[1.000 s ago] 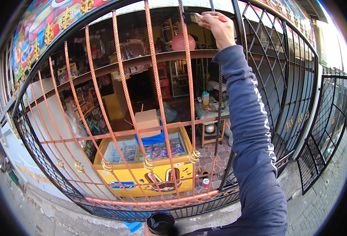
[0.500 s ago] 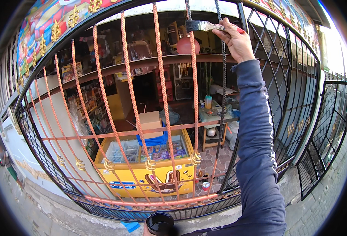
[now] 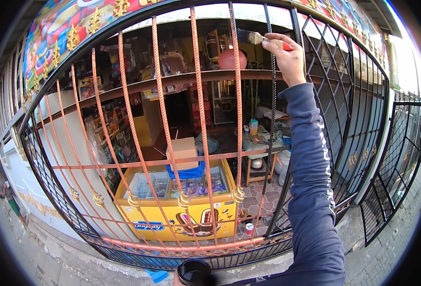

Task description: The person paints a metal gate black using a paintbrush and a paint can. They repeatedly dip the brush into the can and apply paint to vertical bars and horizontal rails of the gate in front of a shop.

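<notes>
Shop clutter fills the shade behind the grille [image 3: 239, 154] in the head view: a pink ball [image 3: 225, 60] sits above a brown beam [image 3: 172, 80], and lower down a bottle [image 3: 254, 127] stands on a table at right. Nearer the bars is a yellow freezer [image 3: 225, 209], its bin holding wire baskets and packets, with a cardboard box [image 3: 185, 148] and a blue cloth [image 3: 189, 172] at its rear edge. Farther right, a can [image 3: 249, 228] stands on the floor.

Most bars are copper-coloured and twisted, several carrying gold ornaments [image 3: 183, 200]; one bar [image 3: 273, 100] toward the right is black along its upper part and copper below.

High up, just beside that black bar, the right hand [image 3: 288, 57] pinches a brush [image 3: 252, 37] between thumb and fingers, the red handle end showing past the palm. Its dark bristles point left, next to the upper part of a bar [image 3: 239, 119] that is dark at the top and copper below; whether they touch it, I cannot tell.

At the lower edge, the left hand [image 3: 177, 280] holds a cup [image 3: 193, 273] of black liquid, its fingers mostly cut off. Near it, a blue scrap [image 3: 158, 275] lies on the ground.
</notes>
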Motion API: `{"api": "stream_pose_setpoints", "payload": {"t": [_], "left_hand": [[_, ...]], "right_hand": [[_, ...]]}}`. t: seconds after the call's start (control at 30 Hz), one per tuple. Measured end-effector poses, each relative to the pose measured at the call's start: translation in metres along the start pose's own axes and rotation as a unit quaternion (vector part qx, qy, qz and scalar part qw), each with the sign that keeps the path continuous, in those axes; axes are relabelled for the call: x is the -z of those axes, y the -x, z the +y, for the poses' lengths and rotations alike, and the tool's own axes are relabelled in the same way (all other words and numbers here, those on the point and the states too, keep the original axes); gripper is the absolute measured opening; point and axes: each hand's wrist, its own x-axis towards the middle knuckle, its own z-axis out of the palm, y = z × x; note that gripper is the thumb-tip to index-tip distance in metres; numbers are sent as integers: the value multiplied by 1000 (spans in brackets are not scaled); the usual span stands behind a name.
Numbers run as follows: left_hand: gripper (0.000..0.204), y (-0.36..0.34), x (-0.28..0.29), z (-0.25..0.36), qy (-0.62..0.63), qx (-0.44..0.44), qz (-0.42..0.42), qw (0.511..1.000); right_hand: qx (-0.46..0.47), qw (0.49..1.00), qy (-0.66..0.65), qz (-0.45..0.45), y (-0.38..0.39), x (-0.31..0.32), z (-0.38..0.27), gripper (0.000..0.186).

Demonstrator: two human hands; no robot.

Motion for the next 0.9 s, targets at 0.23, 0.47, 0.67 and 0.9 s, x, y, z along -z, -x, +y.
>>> {"api": "stream_pose_setpoints", "payload": {"t": [0.23, 0.47, 0.67, 0.9], "left_hand": [[118, 2, 13, 36, 122, 63, 47, 989], [111, -1, 14, 35, 129, 24, 34, 991], [107, 2, 14, 35, 199, 62, 33, 978], [114, -6, 5, 23, 84, 16, 3, 996]], "right_hand": [[76, 973, 217, -10, 8, -45, 9, 14], [52, 980, 189, 26, 15, -42, 11, 14], [16, 989, 142, 44, 15, -39, 14, 15], [34, 986, 156, 51, 25, -43, 11, 14]]}}
